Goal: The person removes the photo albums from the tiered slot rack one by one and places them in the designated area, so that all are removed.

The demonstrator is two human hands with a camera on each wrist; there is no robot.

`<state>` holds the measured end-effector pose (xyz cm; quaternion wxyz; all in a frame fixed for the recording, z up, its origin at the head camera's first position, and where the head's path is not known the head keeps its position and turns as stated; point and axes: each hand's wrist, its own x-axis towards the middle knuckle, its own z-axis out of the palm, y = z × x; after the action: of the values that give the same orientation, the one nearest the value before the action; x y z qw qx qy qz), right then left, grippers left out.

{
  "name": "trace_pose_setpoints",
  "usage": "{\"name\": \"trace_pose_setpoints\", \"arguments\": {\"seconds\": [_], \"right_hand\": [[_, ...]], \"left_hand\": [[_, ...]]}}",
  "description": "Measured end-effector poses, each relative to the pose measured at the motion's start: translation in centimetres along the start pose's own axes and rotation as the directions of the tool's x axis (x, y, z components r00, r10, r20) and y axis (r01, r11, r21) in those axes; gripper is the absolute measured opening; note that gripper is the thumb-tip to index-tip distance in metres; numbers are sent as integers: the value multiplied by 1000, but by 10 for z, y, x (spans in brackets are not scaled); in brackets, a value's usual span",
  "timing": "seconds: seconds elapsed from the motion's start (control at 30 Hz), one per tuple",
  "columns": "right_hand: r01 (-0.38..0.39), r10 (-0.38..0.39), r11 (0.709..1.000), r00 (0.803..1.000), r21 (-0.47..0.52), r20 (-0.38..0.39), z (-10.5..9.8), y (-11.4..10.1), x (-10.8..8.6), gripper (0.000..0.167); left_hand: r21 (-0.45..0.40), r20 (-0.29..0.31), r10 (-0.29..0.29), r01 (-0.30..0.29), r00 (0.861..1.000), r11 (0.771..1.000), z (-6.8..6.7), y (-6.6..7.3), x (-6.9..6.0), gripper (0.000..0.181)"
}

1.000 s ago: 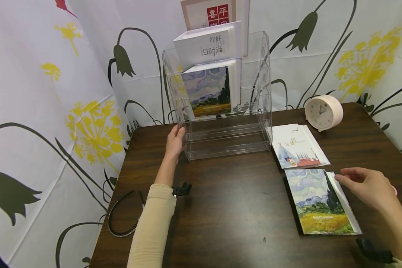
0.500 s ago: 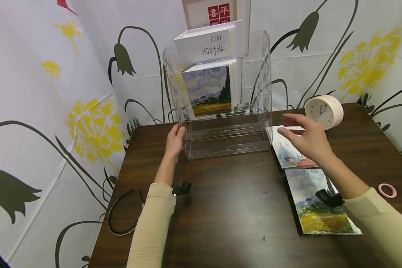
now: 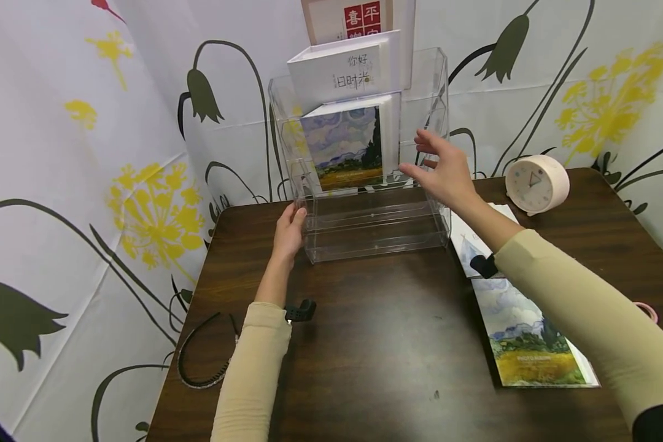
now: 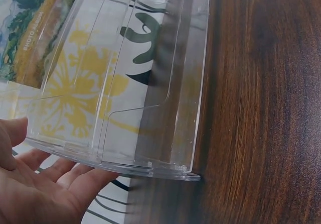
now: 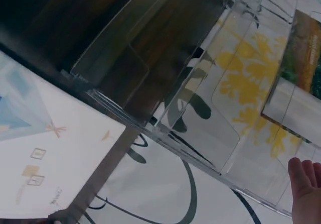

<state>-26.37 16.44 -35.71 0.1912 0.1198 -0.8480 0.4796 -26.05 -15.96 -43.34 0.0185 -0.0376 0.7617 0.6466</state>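
Note:
My left hand (image 3: pixel 288 233) grips the left side panel of a clear acrylic rack (image 3: pixel 378 248), with the thumb on one face and the fingers behind it in the left wrist view. At the rack's right side, my right hand (image 3: pixel 444 172) is raised, thumb and fingers apart with nothing between them. Beside it, a photo album (image 3: pixel 345 150) with a painted landscape cover stands in a middle tier. Behind that rise a white album (image 3: pixel 331 80) with Chinese writing and a beige album (image 3: pixel 326 21) bearing a red square. Whether the right hand touches the rack, I cannot tell.
Right of the rack lie a white album (image 3: pixel 466 248) with a tent drawing and a landscape photo album (image 3: pixel 530 344), both partly under my right arm. A round clock (image 3: pixel 536 184) stands behind. A pink ring (image 3: pixel 647 310) lies far right; a dark braided band (image 3: pixel 199 387) lies left.
My right hand has moved left and away from me, from the landscape album on the table, over the white album, to the rack's right side. The left hand keeps its hold.

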Motion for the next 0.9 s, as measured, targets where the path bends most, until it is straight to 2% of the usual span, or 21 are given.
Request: {"name": "trace_pose_setpoints", "arguments": {"seconds": [0.17, 0.33, 0.53, 0.7, 0.77, 0.9], "right_hand": [[-61, 61, 998, 998, 30, 0, 11, -3, 15, 81], [-125, 126, 986, 992, 110, -8, 21, -12, 25, 80], [-237, 237, 968, 971, 83, 13, 28, -20, 35, 84], [-279, 278, 957, 960, 83, 27, 29, -22, 41, 86], [-284, 283, 956, 959, 74, 31, 31, -23, 43, 83], [-277, 276, 960, 961, 44, 27, 33, -25, 44, 60]], "left_hand": [[9, -7, -1, 1, 1000, 1000, 1, 1, 0, 45], [-13, -1, -6, 6, 1000, 1000, 0, 1, -1, 46], [-43, 25, -17, 18, 1000, 999, -2, 1, 0, 47], [-61, 43, -35, 37, 998, 997, -1, 17, -10, 46], [-46, 42, -38, 39, 998, 998, 0, 21, -12, 46], [-25, 41, -28, 29, 999, 999, 0, 25, -17, 45]]}}
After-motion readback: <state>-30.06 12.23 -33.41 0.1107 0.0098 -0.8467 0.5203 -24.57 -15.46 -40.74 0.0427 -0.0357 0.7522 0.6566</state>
